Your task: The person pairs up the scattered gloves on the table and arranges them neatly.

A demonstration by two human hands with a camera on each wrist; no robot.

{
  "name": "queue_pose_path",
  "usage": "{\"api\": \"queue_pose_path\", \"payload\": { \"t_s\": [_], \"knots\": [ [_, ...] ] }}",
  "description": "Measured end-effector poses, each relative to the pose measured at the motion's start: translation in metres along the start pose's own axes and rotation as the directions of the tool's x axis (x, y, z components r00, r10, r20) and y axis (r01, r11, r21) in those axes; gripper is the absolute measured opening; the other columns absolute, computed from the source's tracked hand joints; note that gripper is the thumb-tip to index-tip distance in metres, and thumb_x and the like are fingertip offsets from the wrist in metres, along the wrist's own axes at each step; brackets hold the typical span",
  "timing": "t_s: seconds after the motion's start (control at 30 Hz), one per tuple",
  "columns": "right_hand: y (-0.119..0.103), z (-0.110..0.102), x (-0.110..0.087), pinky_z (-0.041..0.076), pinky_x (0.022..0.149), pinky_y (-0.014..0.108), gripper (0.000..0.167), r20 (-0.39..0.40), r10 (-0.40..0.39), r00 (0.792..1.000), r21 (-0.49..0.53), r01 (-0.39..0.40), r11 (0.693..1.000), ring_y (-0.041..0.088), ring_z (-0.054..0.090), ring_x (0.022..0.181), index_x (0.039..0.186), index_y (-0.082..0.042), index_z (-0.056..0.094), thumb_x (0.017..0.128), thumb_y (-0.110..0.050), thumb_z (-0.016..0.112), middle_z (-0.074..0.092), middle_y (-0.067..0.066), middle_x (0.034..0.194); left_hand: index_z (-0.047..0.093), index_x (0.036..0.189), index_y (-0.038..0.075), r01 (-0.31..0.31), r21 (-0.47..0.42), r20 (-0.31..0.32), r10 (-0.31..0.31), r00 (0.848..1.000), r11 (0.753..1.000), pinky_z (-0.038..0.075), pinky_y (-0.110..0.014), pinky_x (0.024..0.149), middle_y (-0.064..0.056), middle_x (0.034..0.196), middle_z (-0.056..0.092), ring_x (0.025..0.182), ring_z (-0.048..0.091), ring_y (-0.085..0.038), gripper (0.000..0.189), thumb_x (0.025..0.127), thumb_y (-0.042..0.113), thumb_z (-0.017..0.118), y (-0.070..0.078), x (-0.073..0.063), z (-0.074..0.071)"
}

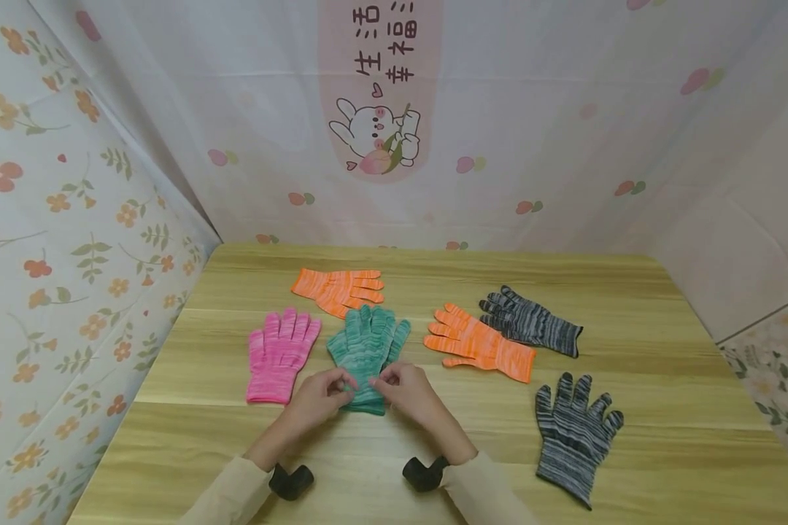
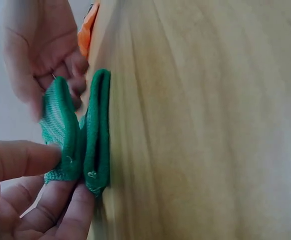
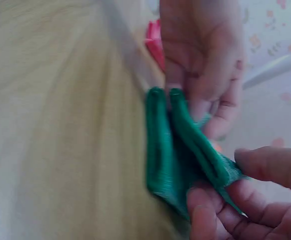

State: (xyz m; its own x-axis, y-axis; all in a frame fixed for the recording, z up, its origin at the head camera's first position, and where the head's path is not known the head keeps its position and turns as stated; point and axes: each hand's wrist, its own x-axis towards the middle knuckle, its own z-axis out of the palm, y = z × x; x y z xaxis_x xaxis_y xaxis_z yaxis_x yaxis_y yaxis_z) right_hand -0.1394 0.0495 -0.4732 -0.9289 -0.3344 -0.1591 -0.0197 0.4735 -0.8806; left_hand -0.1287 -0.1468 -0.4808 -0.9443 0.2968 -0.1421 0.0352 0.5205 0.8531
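Observation:
Two green knitted gloves lie one over the other in the middle of the table, fingers pointing away. My left hand pinches the left edge of the upper green glove near its cuff. On the opposite edge, my right hand pinches the same glove between thumb and fingers. In the left wrist view, the upper cuff is lifted a little off the lower cuff, which rests on the wood. The lower green glove is mostly covered, with some fingers showing on the right.
A pink glove lies left of the green pair. One orange glove is behind it, another orange glove to the right, touching a grey-black glove. A second grey-black glove lies front right. Curtains hang behind the wooden table.

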Motion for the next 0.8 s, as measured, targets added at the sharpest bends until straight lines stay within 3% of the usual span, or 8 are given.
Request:
{"api": "queue_pose_path", "payload": {
  "t_s": [0.17,0.37,0.53,0.8],
  "knots": [
    [0.007,0.007,0.002,0.032,0.045,0.02,0.019,-0.02,0.035,0.999,0.0,-0.035,0.999,0.008,0.04,0.049,0.071,-0.004,0.057,0.085,-0.016,0.062,0.048,-0.004,0.056,0.068,0.096,0.016,0.037,0.001,-0.059,-0.037,0.998,0.999,0.039,-0.021,0.058,0.002,0.071,0.05,0.061,0.044,-0.008,0.013,0.086,0.009,0.062,-0.001,-0.004,0.006],
    [0.009,0.008,0.003,0.031,0.046,0.02,0.018,-0.027,0.018,0.999,-0.029,-0.019,0.999,0.009,0.038,0.051,0.068,-0.005,0.053,0.081,-0.012,0.063,0.046,-0.005,0.058,0.07,0.088,0.016,0.061,-0.034,-0.159,-0.066,0.985,0.998,0.042,-0.021,0.062,0.003,0.072,0.058,0.067,0.05,-0.009,0.012,0.084,0.007,0.064,-0.002,-0.006,0.012],
    [0.011,0.009,0.002,0.034,0.047,0.02,0.018,-0.031,0.0,1.0,-0.059,-0.002,0.998,0.009,0.041,0.055,0.069,-0.005,0.052,0.08,-0.01,0.065,0.046,-0.003,0.062,0.072,0.084,0.015,0.022,-0.022,-0.214,-0.026,0.976,1.0,0.047,-0.024,0.07,0.002,0.083,0.066,0.08,0.058,-0.012,0.011,0.081,0.005,0.067,-0.001,-0.007,0.014],
    [0.009,0.011,0.001,0.036,0.05,0.019,0.016,-0.055,-0.043,0.998,-0.1,0.037,0.994,0.008,0.042,0.058,0.07,-0.004,0.051,0.078,-0.005,0.065,0.048,-0.002,0.063,0.074,0.088,0.011,-0.037,0.017,-0.267,0.041,0.963,0.999,0.051,-0.025,0.075,-0.001,0.088,0.059,0.085,0.058,-0.017,0.019,0.076,-0.003,0.069,-0.003,-0.005,0.017]
  ]
}}
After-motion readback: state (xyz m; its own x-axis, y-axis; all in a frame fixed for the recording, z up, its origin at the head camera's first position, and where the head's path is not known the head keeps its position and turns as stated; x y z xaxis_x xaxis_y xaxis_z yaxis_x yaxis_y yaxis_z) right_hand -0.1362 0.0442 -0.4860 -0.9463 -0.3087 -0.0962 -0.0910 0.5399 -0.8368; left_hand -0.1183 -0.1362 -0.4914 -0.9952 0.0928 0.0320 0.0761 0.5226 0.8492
